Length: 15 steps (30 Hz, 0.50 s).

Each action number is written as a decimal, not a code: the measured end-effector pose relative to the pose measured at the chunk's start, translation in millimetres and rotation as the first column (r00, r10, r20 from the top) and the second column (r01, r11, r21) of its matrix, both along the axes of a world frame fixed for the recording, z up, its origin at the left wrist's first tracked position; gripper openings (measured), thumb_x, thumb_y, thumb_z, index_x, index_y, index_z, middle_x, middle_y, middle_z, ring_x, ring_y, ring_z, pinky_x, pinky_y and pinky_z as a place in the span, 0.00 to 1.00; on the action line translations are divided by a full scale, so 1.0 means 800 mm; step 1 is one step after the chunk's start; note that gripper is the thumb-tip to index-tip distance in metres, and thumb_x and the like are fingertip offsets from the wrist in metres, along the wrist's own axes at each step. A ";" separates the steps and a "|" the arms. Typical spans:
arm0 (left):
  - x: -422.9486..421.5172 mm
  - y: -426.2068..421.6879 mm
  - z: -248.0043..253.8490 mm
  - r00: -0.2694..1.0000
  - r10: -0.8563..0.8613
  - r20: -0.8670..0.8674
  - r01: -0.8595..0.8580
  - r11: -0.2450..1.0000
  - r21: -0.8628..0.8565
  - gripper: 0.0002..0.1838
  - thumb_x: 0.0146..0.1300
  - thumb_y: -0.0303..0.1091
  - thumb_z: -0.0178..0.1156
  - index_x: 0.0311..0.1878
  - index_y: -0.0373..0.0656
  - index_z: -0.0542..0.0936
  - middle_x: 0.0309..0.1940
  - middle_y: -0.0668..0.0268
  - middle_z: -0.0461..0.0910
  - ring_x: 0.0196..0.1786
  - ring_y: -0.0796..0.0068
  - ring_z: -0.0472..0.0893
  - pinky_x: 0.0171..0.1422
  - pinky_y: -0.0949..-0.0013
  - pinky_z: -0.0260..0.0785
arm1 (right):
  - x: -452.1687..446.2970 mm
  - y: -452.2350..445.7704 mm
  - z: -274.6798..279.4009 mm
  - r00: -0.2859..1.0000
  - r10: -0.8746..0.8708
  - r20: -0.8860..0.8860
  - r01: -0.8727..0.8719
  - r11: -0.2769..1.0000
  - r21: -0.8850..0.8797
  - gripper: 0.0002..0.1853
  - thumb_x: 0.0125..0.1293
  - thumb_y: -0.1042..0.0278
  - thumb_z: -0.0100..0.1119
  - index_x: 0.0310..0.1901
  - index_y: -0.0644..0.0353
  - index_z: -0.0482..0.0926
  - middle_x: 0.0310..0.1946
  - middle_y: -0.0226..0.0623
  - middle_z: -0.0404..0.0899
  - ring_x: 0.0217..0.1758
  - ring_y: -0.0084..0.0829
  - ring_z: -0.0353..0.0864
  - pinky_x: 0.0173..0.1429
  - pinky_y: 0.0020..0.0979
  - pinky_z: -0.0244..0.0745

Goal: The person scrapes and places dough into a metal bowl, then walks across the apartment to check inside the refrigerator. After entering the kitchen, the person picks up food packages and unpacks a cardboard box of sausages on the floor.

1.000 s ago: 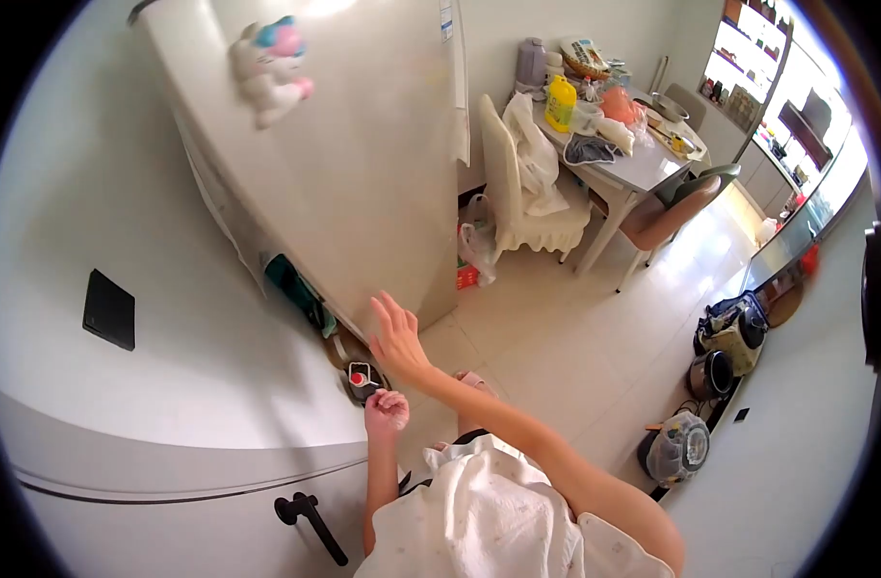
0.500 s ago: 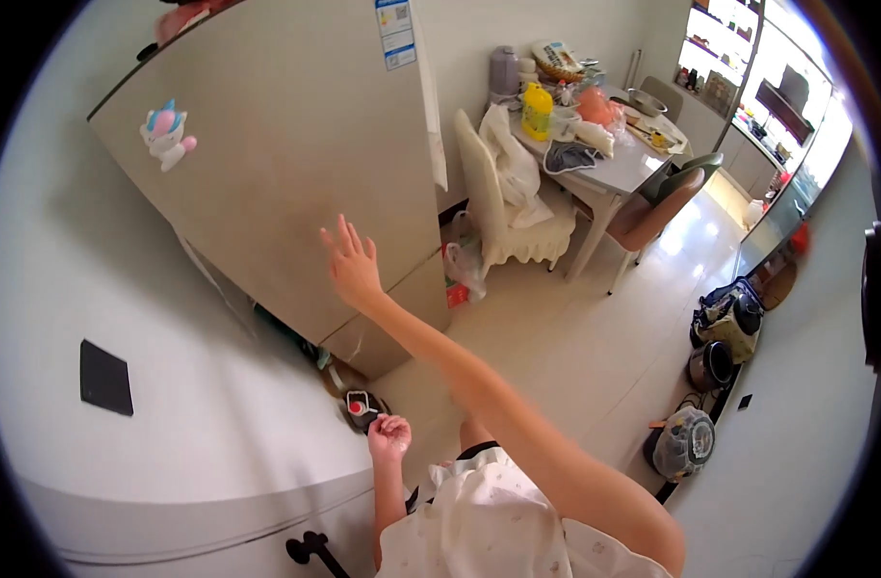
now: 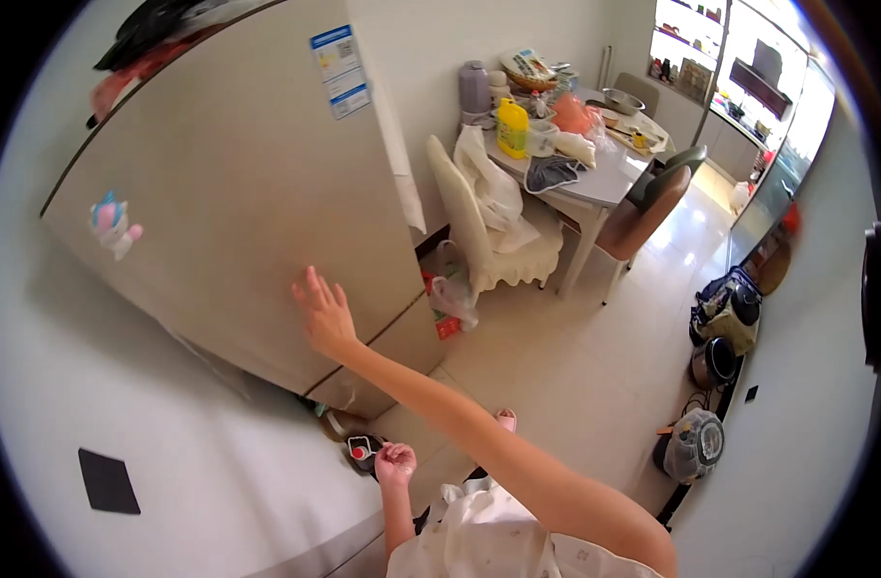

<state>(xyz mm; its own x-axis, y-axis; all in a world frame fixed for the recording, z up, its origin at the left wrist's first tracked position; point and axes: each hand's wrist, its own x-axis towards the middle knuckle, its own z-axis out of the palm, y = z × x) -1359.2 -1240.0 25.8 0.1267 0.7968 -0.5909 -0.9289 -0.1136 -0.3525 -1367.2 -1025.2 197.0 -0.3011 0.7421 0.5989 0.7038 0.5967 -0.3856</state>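
My right hand point(image 3: 325, 313) is stretched out in front of a tall beige refrigerator point(image 3: 238, 193), its fingers spread and the palm towards the door. It looks to be at the door surface, though firm contact is hard to judge. A unicorn figure point(image 3: 114, 225) sticks to the same door on the left, and a blue-and-white label point(image 3: 340, 72) is near its top right. Lower down, my left hand point(image 3: 395, 464) is raised close to my body with the fingers curled in, and I see nothing in it. Behind it on the floor is a dark container with a red cap point(image 3: 361, 453).
A cream chair point(image 3: 455, 212) and a cluttered dining table point(image 3: 604, 183) stand beyond the refrigerator. Plastic bags point(image 3: 452, 301) lie beside it. Along the right wall are a backpack point(image 3: 725, 303), a dark pot point(image 3: 714, 362) and a plastic-covered appliance point(image 3: 695, 446).
The view has shifted, so the refrigerator and table sit further left, with more of the refrigerator's top showing. My right hand stays spread at the door; my left hand stays curled.
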 end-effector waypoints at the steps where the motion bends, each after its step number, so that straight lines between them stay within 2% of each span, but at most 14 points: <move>1: 0.005 0.014 0.002 1.000 0.005 -0.016 -0.004 1.000 0.014 0.08 0.48 0.27 0.43 0.18 0.41 0.70 0.10 0.70 0.62 0.15 0.78 0.62 0.24 0.77 0.59 | 0.013 0.001 0.001 0.988 0.153 0.033 -0.147 0.979 -0.144 0.26 0.54 0.65 0.48 0.56 0.52 0.58 0.62 0.42 0.40 0.61 0.38 0.53 0.59 0.44 0.50; 2: 0.012 0.033 0.001 1.000 0.011 0.011 -0.011 1.000 -0.023 0.08 0.49 0.27 0.44 0.17 0.41 0.68 0.10 0.70 0.61 0.16 0.78 0.62 0.24 0.77 0.59 | 0.026 0.008 -0.002 0.951 0.306 0.042 -0.283 0.917 -0.280 0.25 0.53 0.65 0.49 0.55 0.52 0.59 0.61 0.42 0.43 0.60 0.39 0.55 0.58 0.45 0.51; 4: 0.034 0.073 0.013 1.000 -0.011 0.018 0.011 1.000 0.014 0.08 0.49 0.27 0.45 0.17 0.41 0.68 0.10 0.71 0.60 0.15 0.78 0.62 0.24 0.78 0.58 | 0.086 0.006 -0.033 0.893 0.433 -0.121 -0.450 0.848 -0.281 0.22 0.55 0.63 0.49 0.53 0.52 0.61 0.59 0.43 0.50 0.56 0.40 0.60 0.56 0.44 0.54; 5: 0.049 0.093 0.017 0.999 -0.017 0.028 0.016 0.999 0.037 0.08 0.49 0.27 0.45 0.17 0.42 0.67 0.10 0.71 0.60 0.15 0.79 0.62 0.24 0.78 0.58 | 0.121 0.004 -0.056 0.886 0.414 -0.210 -0.459 0.849 -0.263 0.21 0.57 0.60 0.47 0.53 0.51 0.61 0.57 0.44 0.54 0.55 0.42 0.61 0.55 0.43 0.55; 6: 0.062 0.114 0.007 0.999 -0.046 0.005 0.045 0.991 0.126 0.08 0.49 0.26 0.46 0.16 0.42 0.67 0.10 0.71 0.60 0.17 0.79 0.63 0.26 0.78 0.60 | 0.162 -0.004 -0.075 0.884 0.376 -0.278 -0.462 0.791 -0.401 0.21 0.59 0.58 0.44 0.54 0.51 0.60 0.56 0.44 0.55 0.56 0.42 0.60 0.56 0.43 0.53; 7: 0.079 0.136 0.007 0.998 -0.062 0.011 0.060 0.990 0.131 0.08 0.49 0.26 0.46 0.16 0.42 0.67 0.10 0.71 0.60 0.17 0.79 0.63 0.26 0.78 0.60 | 0.195 -0.001 -0.124 0.844 0.315 -0.434 -0.515 0.700 -0.494 0.22 0.61 0.56 0.41 0.55 0.53 0.59 0.55 0.45 0.57 0.56 0.41 0.60 0.57 0.43 0.53; 8: 0.098 0.159 0.010 0.990 -0.136 0.032 0.126 0.967 0.221 0.08 0.50 0.26 0.46 0.17 0.42 0.68 0.11 0.71 0.61 0.18 0.78 0.63 0.28 0.77 0.61 | 0.234 0.001 -0.164 0.821 0.245 -0.515 -0.549 0.588 -0.595 0.26 0.62 0.54 0.40 0.58 0.59 0.55 0.57 0.44 0.55 0.60 0.39 0.55 0.60 0.32 0.52; 9: 0.118 0.185 0.014 0.976 -0.212 0.046 0.188 0.932 0.311 0.07 0.50 0.26 0.46 0.18 0.42 0.68 0.12 0.71 0.61 0.19 0.78 0.63 0.29 0.76 0.62 | 0.275 -0.009 -0.175 0.699 -0.121 -0.705 -0.659 0.275 -0.700 0.30 0.62 0.47 0.37 0.59 0.61 0.52 0.58 0.40 0.55 0.61 0.35 0.54 0.61 0.34 0.50; 10: 0.145 0.207 0.018 0.973 -0.198 -0.116 0.225 0.920 0.320 0.07 0.51 0.26 0.46 0.20 0.41 0.68 0.14 0.70 0.62 0.21 0.77 0.64 0.33 0.73 0.63 | 0.310 -0.012 -0.193 0.644 -0.296 -0.705 -0.703 0.136 -0.698 0.32 0.61 0.44 0.34 0.59 0.59 0.51 0.58 0.38 0.54 0.62 0.35 0.53 0.62 0.36 0.49; 11: 0.169 0.228 0.027 0.971 -0.211 -0.113 0.236 0.918 0.317 0.07 0.51 0.26 0.46 0.20 0.41 0.68 0.14 0.70 0.62 0.21 0.77 0.64 0.33 0.73 0.63 | 0.338 -0.009 -0.209 0.582 -0.465 -0.666 -0.751 0.005 -0.660 0.34 0.60 0.40 0.32 0.60 0.58 0.51 0.59 0.36 0.54 0.62 0.34 0.51 0.62 0.38 0.48; 12: 0.196 0.249 0.036 0.962 -0.269 -0.034 0.263 0.894 0.364 0.06 0.51 0.26 0.46 0.21 0.40 0.69 0.15 0.69 0.63 0.21 0.77 0.64 0.34 0.74 0.63 | 0.361 -0.010 -0.206 0.578 -0.475 -0.664 -0.749 0.016 -0.662 0.34 0.60 0.40 0.32 0.60 0.58 0.51 0.59 0.36 0.54 0.62 0.34 0.51 0.62 0.38 0.48; 13: 0.222 0.267 0.045 0.942 -0.333 0.043 0.287 0.866 0.410 0.05 0.52 0.25 0.46 0.23 0.39 0.69 0.15 0.68 0.64 0.22 0.77 0.64 0.34 0.74 0.62 | 0.383 -0.016 -0.202 0.458 -0.545 -0.702 -0.828 0.025 -0.560 0.35 0.59 0.38 0.30 0.60 0.57 0.50 0.59 0.36 0.54 0.62 0.35 0.51 0.62 0.40 0.48; 14: 0.248 0.282 0.050 0.935 -0.353 0.045 0.305 0.860 0.409 0.05 0.52 0.25 0.46 0.23 0.39 0.69 0.15 0.68 0.64 0.22 0.77 0.64 0.34 0.74 0.62 | 0.398 -0.018 -0.186 0.327 -0.609 -0.723 -0.894 0.048 -0.445 0.37 0.58 0.35 0.28 0.60 0.57 0.50 0.59 0.36 0.53 0.63 0.35 0.50 0.62 0.42 0.48; 15: 0.272 0.295 0.055 0.923 -0.386 -0.002 0.356 0.850 0.388 0.05 0.52 0.25 0.46 0.23 0.38 0.70 0.16 0.68 0.64 0.22 0.76 0.65 0.34 0.75 0.62 | 0.408 -0.017 -0.168 0.313 -0.619 -0.720 -0.893 0.065 -0.445 0.37 0.58 0.35 0.28 0.60 0.57 0.50 0.59 0.36 0.53 0.63 0.35 0.50 0.62 0.42 0.48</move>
<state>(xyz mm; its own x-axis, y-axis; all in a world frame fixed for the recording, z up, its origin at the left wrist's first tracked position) -1141.2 -1004.0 69.8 0.4884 0.8401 -0.2358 -0.8451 0.3882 -0.3675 -1040.4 -1038.4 62.3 -0.5641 0.7035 -0.4323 -0.4370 -0.6986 -0.5666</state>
